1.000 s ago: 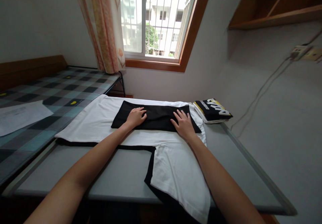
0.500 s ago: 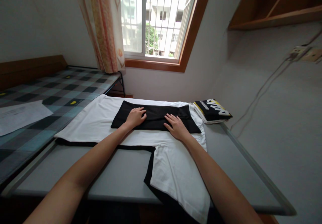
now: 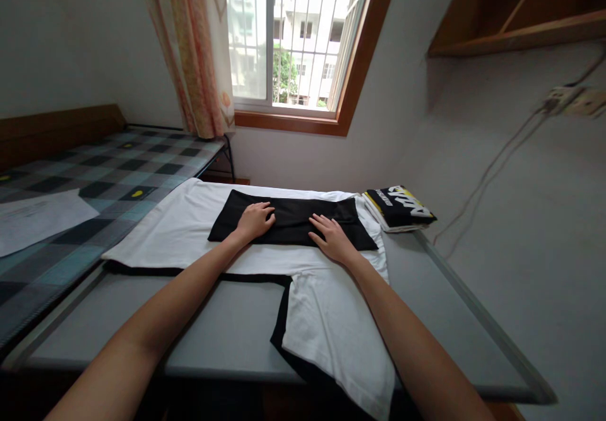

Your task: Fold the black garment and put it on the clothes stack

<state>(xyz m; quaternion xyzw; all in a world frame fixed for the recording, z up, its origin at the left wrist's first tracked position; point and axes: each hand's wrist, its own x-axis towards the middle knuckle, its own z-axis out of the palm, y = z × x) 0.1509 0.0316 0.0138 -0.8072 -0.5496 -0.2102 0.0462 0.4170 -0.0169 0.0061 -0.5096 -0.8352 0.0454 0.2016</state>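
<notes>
A white garment (image 3: 161, 231) with black showing along its near edge lies spread on the grey table (image 3: 237, 326). Its sleeve-like part hangs over the near edge. On top of it rests a long, flat black cloth (image 3: 291, 222). My left hand (image 3: 255, 220) lies open on the left half of this cloth, palm down. Toward its right end, my right hand (image 3: 331, 238) also lies flat with fingers spread. Neither hand grips anything.
Folded black clothes with white lettering (image 3: 402, 209) are stacked at the table's far right corner. Left of the table is a checkered bed (image 3: 156, 156) with papers (image 3: 42, 219) on it. A curtained window (image 3: 303, 42) is ahead; a wooden shelf (image 3: 521, 36) hangs upper right.
</notes>
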